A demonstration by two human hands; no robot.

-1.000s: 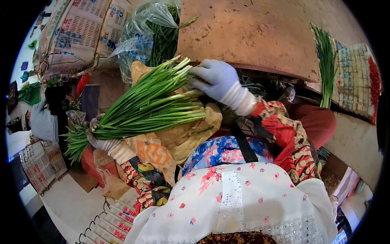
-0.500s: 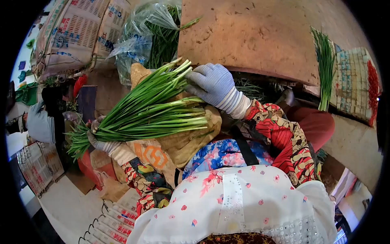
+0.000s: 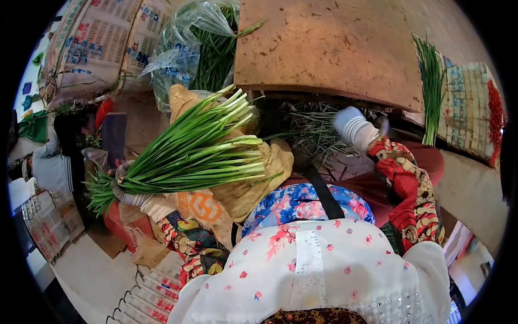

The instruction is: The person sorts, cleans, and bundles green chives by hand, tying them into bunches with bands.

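Observation:
My left hand (image 3: pixel 128 189), in a grey glove, is closed around the leafy end of a thick bunch of garlic chives (image 3: pixel 194 156). The pale stem ends fan out toward the right, in two loose sections. Beneath the bunch, a tan cloth (image 3: pixel 275 162) covers my lap. My right hand (image 3: pixel 350 121), in a light blue glove with a white striped cuff, is at the right, near the front edge of a wooden board (image 3: pixel 329 43). Motion smears it and its fingers are hidden. Below the board, scattered leaf scraps (image 3: pixel 313 127) lie close to that hand.
A clear plastic bag (image 3: pixel 178 59) of more greens stands left of the board. At its right lies another bunch of chives (image 3: pixel 430 92), beside a printed woven sack (image 3: pixel 467 108). Large printed sacks (image 3: pixel 102 43) fill the upper left. Another person's sleeve (image 3: pixel 51 167) shows at far left.
My right hand has left the stem ends and moved right, toward the scraps by the board. The chives stay in my left hand, shifted slightly left.

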